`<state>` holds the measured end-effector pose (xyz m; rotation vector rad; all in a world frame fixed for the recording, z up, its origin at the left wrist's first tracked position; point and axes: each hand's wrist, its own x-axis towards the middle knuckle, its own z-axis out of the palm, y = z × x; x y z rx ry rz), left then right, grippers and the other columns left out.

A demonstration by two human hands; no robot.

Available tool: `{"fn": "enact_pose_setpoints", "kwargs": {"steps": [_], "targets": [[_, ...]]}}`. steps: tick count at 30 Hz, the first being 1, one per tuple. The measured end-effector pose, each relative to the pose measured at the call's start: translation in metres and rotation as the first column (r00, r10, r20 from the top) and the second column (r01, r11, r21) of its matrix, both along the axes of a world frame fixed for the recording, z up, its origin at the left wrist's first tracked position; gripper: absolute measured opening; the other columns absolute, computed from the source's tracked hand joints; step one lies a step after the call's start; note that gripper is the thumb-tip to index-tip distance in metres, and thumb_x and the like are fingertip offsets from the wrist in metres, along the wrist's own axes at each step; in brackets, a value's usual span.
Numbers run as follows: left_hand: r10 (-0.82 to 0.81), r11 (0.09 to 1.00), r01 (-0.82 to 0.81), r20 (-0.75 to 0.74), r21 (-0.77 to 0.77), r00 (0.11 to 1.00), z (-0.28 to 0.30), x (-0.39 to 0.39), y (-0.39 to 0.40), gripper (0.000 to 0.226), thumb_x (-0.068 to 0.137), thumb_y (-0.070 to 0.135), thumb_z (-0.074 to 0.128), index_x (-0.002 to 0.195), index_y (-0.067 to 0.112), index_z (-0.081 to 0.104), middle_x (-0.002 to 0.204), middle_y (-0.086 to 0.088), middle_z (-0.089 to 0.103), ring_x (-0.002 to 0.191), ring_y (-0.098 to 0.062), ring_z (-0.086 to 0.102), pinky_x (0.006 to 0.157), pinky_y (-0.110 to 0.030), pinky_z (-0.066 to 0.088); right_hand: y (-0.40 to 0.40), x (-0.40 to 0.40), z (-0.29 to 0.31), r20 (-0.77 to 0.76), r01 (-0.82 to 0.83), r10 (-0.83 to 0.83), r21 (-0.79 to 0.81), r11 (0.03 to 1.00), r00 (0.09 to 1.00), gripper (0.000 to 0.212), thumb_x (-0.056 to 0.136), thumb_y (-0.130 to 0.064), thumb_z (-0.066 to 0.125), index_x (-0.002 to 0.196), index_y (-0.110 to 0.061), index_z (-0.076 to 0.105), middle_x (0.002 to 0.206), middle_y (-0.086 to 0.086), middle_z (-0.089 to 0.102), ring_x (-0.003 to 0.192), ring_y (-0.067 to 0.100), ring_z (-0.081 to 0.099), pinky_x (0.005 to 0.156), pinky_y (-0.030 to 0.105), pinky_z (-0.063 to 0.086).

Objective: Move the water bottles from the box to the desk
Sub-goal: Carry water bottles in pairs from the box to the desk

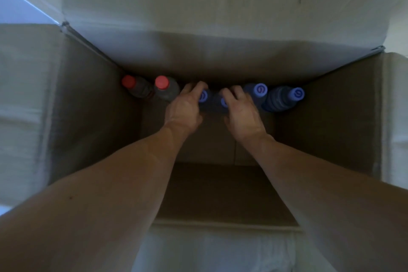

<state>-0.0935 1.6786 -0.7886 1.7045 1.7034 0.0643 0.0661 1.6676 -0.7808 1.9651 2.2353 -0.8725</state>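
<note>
I look down into a deep cardboard box (92, 117). A row of bottles stands along its far wall. Both arms reach inside. My left hand (184, 110) wraps a blue-capped bottle (203, 96) near the middle. My right hand (241, 112) closes around the neighbouring blue-capped bottle (224, 102). Two more blue-capped bottles stand to the right, one (259, 90) next to my right hand, the other (284, 98) in the far right corner. Two red-capped bottles (161, 83) (128, 81) stand to the left.
The box's far flap (198, 6) stands up behind the bottles, and side flaps fold out left and right. The near part of the box floor (220, 183) is bare cardboard. The desk is not in view.
</note>
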Motion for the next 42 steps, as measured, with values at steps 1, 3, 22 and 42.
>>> {"fn": "enact_pose_setpoints", "kwargs": {"steps": [1, 3, 22, 42], "targets": [[0.01, 1.0, -0.01, 0.03, 0.003, 0.999, -0.003, -0.001, 0.001, 0.068, 0.073, 0.007, 0.079, 0.135, 0.021, 0.052, 0.136, -0.008, 0.048, 0.12, -0.035, 0.055, 0.092, -0.05, 0.051, 0.001, 0.0, -0.003, -0.011, 0.019, -0.019, 0.01, 1.0, 1.0, 0.058, 0.081, -0.002, 0.069, 0.134, -0.016, 0.049, 0.138, 0.01, 0.043, 0.123, 0.034, 0.045, 0.098, 0.046, 0.046], [0.05, 0.999, -0.05, 0.088, 0.007, 0.995, -0.007, -0.004, 0.001, 0.069, 0.07, 0.007, 0.082, 0.133, 0.02, 0.057, 0.136, -0.008, 0.047, 0.119, -0.034, 0.056, 0.093, -0.048, 0.051, 0.003, 0.003, -0.009, -0.03, 0.055, -0.055, 0.015, 0.998, 0.998, 0.061, 0.077, -0.008, 0.076, 0.133, -0.015, 0.052, 0.136, 0.009, 0.046, 0.122, 0.035, 0.045, 0.1, 0.045, 0.043], [0.017, 1.0, -0.017, 0.061, 0.001, 0.998, -0.048, -0.02, -0.003, 0.083, 0.075, 0.009, 0.081, 0.148, 0.021, 0.044, 0.141, -0.011, 0.051, 0.12, -0.038, 0.056, 0.091, -0.042, 0.049, -0.004, 0.004, -0.049, -0.175, 0.115, -0.126, -0.074, 0.991, 0.976, 0.065, 0.082, -0.002, 0.07, 0.142, -0.012, 0.047, 0.14, 0.013, 0.049, 0.122, 0.035, 0.052, 0.095, 0.046, 0.048], [0.26, 0.912, -0.119, 0.329, -0.392, 0.908, 0.083, -0.041, 0.005, 0.047, 0.069, 0.006, 0.087, 0.111, 0.019, 0.071, 0.098, 0.008, 0.076, 0.092, -0.004, 0.07, 0.087, -0.021, 0.051, -0.013, 0.031, 0.062, -0.488, 0.226, -0.595, -0.621, 0.751, 0.638, 0.062, 0.072, -0.001, 0.084, 0.126, -0.018, 0.058, 0.119, -0.002, 0.07, 0.113, 0.014, 0.065, 0.104, 0.042, 0.048]]}}
